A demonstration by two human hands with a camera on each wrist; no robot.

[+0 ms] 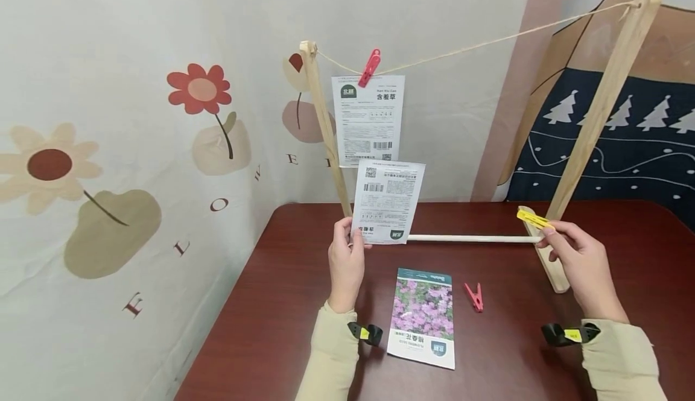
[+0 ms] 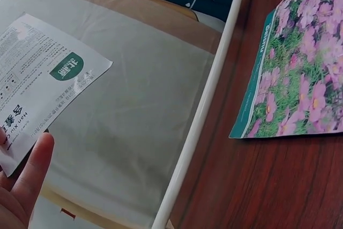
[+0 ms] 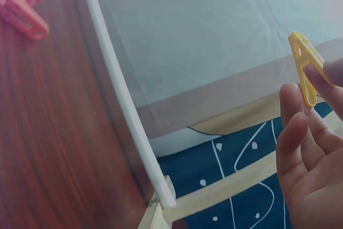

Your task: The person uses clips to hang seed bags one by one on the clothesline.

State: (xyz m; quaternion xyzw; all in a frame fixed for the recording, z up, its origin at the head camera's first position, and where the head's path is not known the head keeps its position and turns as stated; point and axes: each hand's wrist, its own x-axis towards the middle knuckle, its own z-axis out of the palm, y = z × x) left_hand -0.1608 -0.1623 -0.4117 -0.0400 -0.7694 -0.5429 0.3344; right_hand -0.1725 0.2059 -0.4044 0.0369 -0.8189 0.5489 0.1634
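Note:
In the head view my left hand [image 1: 347, 262] pinches the lower left corner of a white printed seed packet [image 1: 388, 202], holding it up in front of the wooden frame. My right hand [image 1: 583, 262] pinches a yellow clothespin [image 1: 533, 217] near the right post; the right wrist view shows the yellow clothespin [image 3: 304, 68] between thumb and fingers. A second white seed packet [image 1: 369, 120] hangs from the string [image 1: 505, 40], gripped by a red clothespin [image 1: 370, 68]. On the table lie a pink-flower seed packet [image 1: 422, 316] and a pinkish-red clothespin [image 1: 474, 297].
The frame's left post [image 1: 326, 123] and right post [image 1: 605, 99] stand on the dark red table [image 1: 282, 328], joined low by a white rod [image 1: 472, 239]. Behind hangs a cloth [image 1: 445, 15] printed with flowers, letters and trees.

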